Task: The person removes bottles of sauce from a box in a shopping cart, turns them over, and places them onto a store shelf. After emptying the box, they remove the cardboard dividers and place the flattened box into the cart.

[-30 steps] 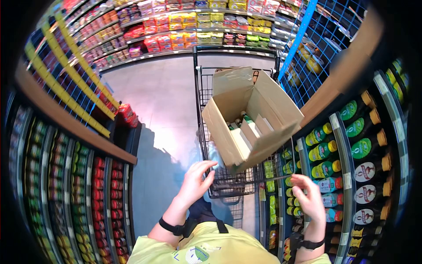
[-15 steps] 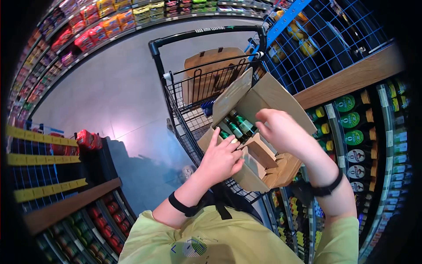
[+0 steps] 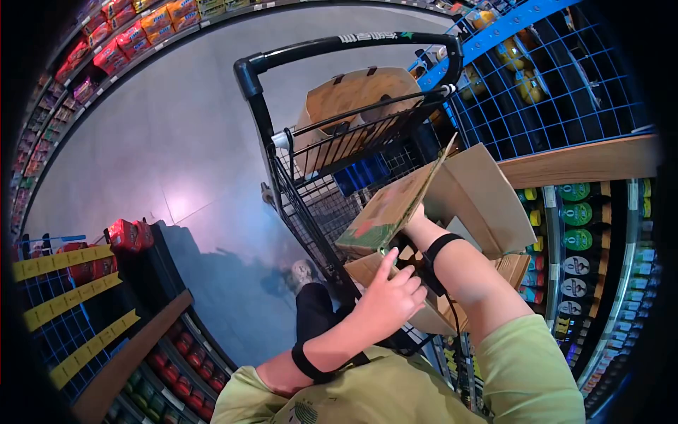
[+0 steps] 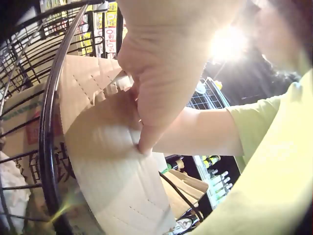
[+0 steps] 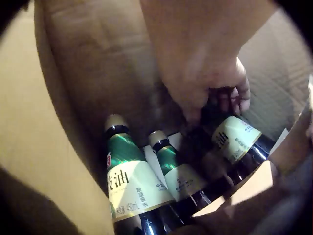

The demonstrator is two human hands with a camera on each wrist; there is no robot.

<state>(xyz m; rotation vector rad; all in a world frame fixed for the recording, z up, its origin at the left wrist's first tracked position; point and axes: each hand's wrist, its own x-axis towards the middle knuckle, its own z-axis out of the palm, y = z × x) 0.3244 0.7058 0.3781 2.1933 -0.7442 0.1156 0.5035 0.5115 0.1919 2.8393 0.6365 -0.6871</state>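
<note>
Down inside an open cardboard box (image 3: 477, 191) in the shopping cart, my right hand (image 5: 210, 83) grips the top of a soy sauce bottle (image 5: 237, 137), its cap hidden by the fingers. Two more green-necked soy sauce bottles, a large one (image 5: 132, 171) and a smaller-looking one (image 5: 178, 171), lean beside it. In the head view a raised box flap (image 3: 399, 208) hides most of the right hand. My left hand (image 3: 392, 300) is at the box's near side, one finger stretched out to the flap's lower corner. The left wrist view shows its fingertips against a flap (image 4: 110, 147).
The shopping cart's handle (image 3: 353, 41) curves beyond the box. Another cardboard carton (image 3: 364, 95) and a blue item (image 3: 360, 173) are in the cart. Shelves of large bottles (image 3: 578, 239) flank the right; a blue wire rack (image 3: 565, 92) stands farther back. Red packs (image 3: 131, 235) are at left.
Both hands came from the air before me to the box. The right hand then went deeper inside onto a bottle, while the left drew back from the bottles to the flap. The view turned.
</note>
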